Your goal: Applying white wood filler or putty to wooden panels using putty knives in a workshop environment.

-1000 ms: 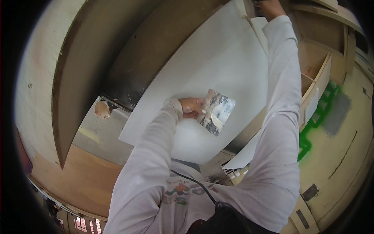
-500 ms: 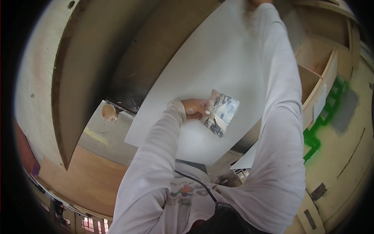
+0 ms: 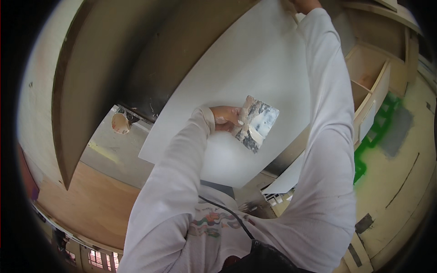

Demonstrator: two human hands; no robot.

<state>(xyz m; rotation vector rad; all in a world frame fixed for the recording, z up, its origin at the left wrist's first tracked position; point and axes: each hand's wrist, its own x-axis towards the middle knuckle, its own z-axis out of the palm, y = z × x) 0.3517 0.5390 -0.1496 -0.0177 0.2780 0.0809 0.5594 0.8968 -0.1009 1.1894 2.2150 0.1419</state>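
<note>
A large white panel [image 3: 255,68] lies tilted in front of me. My left hand [image 3: 225,118] grips the handle of a wide putty knife [image 3: 257,123], whose smeared metal blade rests flat on the panel's surface. My right hand [image 3: 302,4] reaches up to the panel's far top edge and is mostly cut off by the picture's rim; it seems to hold that edge. Both arms wear white long sleeves.
Dark curved boards [image 3: 104,68] stand to the left of the panel. A wooden cabinet with open compartments [image 3: 368,86] is at the right. Green paint marks [image 3: 373,136] stain the floor beside it. A small round tub [image 3: 120,123] sits below the panel's left edge.
My left hand with the putty knife has shifted slightly right and down across the panel. The right arm stays stretched to the top edge.
</note>
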